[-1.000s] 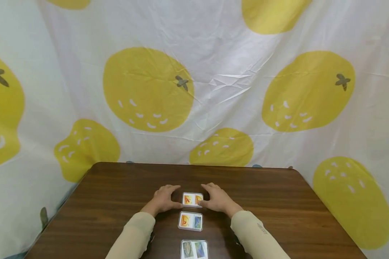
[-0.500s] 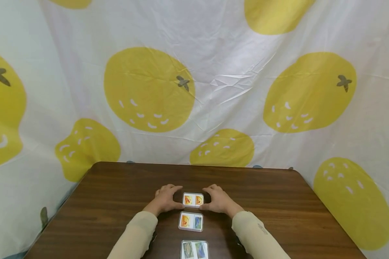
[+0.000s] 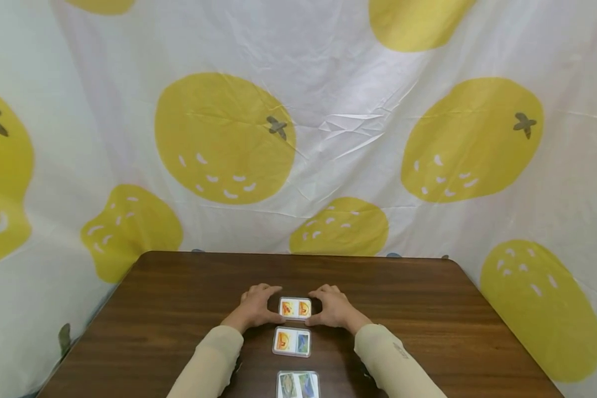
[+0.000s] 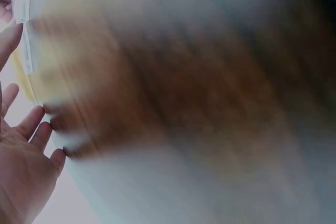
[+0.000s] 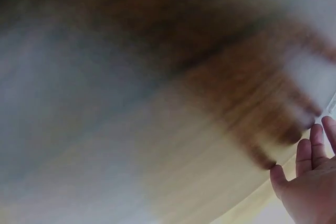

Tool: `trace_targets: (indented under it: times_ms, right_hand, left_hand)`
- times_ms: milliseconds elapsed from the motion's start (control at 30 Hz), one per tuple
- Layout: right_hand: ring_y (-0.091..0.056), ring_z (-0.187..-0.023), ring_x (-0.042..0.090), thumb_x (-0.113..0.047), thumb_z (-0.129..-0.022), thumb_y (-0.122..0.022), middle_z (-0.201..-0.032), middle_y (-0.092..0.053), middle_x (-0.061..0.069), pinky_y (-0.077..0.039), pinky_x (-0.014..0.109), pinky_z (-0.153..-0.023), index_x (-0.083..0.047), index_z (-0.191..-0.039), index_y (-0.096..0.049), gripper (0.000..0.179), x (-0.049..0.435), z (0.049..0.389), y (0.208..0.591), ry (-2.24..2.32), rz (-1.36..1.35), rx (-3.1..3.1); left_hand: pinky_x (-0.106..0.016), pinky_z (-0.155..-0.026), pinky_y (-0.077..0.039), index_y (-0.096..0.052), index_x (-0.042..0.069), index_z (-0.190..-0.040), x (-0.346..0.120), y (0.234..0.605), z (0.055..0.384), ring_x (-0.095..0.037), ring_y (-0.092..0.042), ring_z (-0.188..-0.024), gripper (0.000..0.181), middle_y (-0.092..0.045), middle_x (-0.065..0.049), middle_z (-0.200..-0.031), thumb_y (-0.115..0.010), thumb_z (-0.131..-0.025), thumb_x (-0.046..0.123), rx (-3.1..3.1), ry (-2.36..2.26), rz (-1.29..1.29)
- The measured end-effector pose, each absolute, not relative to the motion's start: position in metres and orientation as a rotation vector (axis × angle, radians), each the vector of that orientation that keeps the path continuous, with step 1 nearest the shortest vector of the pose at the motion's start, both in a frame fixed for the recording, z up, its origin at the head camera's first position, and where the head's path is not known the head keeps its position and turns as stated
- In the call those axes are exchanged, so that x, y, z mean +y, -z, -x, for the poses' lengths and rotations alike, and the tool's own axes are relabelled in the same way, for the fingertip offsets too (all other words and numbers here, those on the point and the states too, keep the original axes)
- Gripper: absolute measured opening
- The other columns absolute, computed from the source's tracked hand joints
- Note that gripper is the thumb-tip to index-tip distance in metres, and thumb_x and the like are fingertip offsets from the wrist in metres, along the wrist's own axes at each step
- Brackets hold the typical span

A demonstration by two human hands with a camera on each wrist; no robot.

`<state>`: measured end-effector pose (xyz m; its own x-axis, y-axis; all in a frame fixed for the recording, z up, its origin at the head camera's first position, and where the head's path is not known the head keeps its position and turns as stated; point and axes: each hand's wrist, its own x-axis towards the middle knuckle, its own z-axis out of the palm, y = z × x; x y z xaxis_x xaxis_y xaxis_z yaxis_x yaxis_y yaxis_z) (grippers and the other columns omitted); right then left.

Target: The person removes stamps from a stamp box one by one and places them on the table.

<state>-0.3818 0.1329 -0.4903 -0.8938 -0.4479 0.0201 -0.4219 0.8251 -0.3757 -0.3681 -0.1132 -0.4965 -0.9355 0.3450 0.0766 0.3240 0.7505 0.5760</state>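
Three flat clear-edged cases, each showing two small pictures, lie in a column on the table. The farthest case [image 3: 296, 308] has two orange pictures and sits between my hands. My left hand [image 3: 255, 307] flanks its left end, thumb tip at the near corner and index finger reaching past the far one. Opposite, my right hand [image 3: 332, 308] has its thumb at the near right corner. Seen from the left wrist, straight fingers [image 4: 37, 119] of the left hand touch the glossy tabletop. The right wrist view has the right hand's fingers [image 5: 303, 158] spread likewise.
Nearer to me are the middle case [image 3: 292, 341], with one orange and one blue-green picture, and a nearest case [image 3: 298, 385] cut by the frame's bottom edge. The dark wooden table [image 3: 189, 276] ends at a white curtain [image 3: 338, 66] printed with yellow fruit.
My right thumb, which overlapped the farthest case's right picture, has drawn back to its near corner. The left hand has shifted slightly closer to the case's left end. The cases stay in place.
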Motion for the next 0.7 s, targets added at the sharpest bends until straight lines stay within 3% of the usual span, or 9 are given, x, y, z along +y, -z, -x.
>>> trace_targets:
  times_ms: [700]
  right_hand:
    - [-0.04,-0.123,0.037,-0.039,-0.081,-0.081,-0.13,-0.049,0.012,-0.032,0.058,-0.102,-0.011,-0.133,-0.059,0.062,0.1359,0.3795,0.4914,0.687,0.69,2.847]
  left_hand:
    - [-0.062,-0.107,-0.024,-0.06,0.011,-0.135,-0.1098,0.4935,0.3648,-0.043,-0.036,-0.131,0.065,-0.044,-0.022,-0.14,-0.082,-0.08,0.038,2.908,-0.845,-0.578]
